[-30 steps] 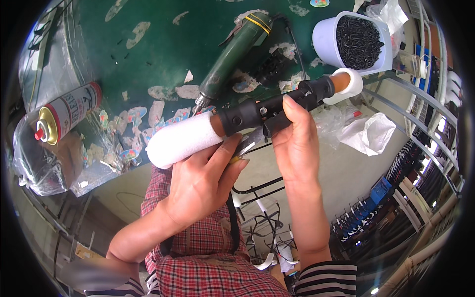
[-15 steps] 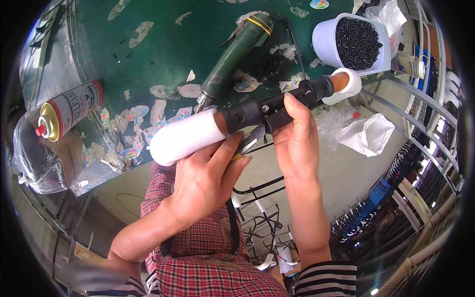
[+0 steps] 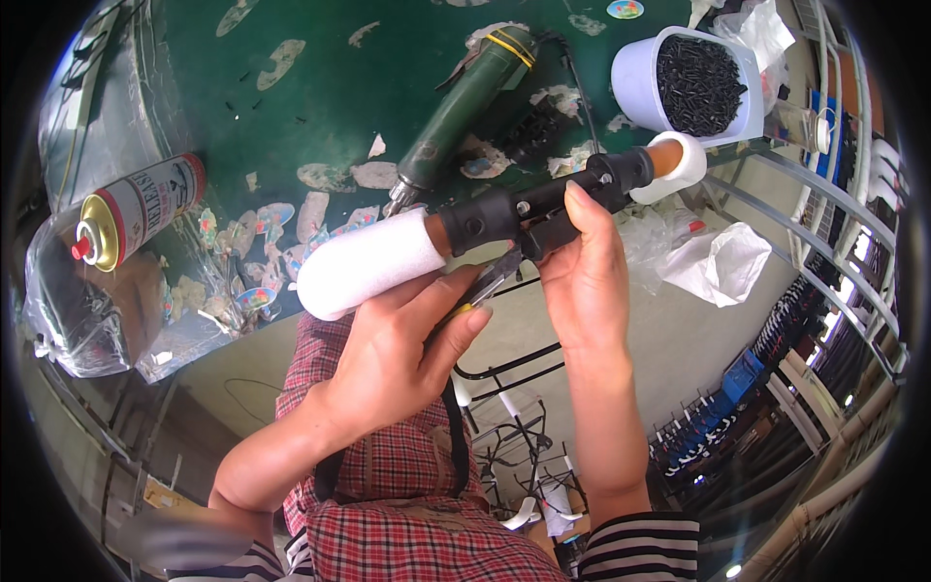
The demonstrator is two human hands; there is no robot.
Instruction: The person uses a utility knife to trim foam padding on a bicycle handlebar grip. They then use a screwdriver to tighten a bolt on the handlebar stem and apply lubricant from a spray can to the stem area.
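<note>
Little has changed over the last second: the rod handle (image 3: 504, 218), with its white foam grip and black fittings, is still held just off the near edge of the desk (image 3: 320, 87), only slightly shifted. The right hand (image 3: 582, 272) stays clenched around the black fitting; the left hand (image 3: 398, 349) grasps a small tool (image 3: 475, 291) pressed beneath it. The work appears to be continuing at the same spot, beside the green power tool (image 3: 461, 102).
</note>
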